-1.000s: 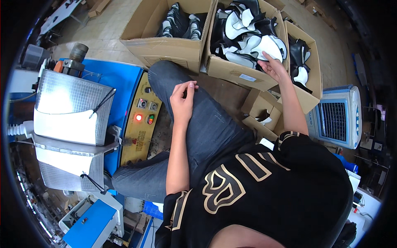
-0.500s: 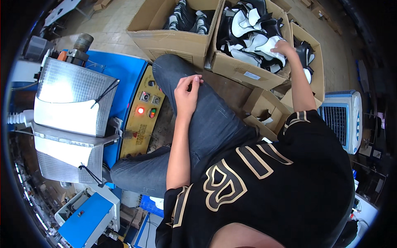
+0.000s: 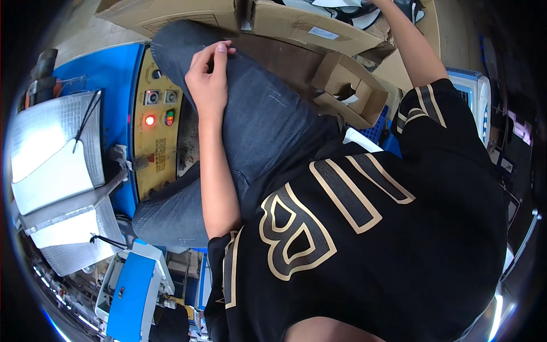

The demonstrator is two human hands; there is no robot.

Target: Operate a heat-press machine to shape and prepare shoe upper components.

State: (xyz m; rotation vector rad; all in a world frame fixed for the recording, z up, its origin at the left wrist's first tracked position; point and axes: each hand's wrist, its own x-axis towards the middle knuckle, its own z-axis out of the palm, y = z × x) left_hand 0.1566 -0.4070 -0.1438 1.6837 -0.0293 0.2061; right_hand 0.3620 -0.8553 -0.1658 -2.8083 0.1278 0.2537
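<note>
Left hand [image 3: 208, 80] loosely curled, apparently empty, above the thigh [image 3: 268, 128]; right hand [image 3: 378, 2] cropped, its grip impossible to tell, with black-and-white pieces [image 3: 342, 3], probably light, pliable, best edge-held, in the carton [image 3: 285, 20] beside it.

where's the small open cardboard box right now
In the head view, above and right of centre, the small open cardboard box sits between the jeans-clad leg and the right forearm, below the labelled carton.
</note>
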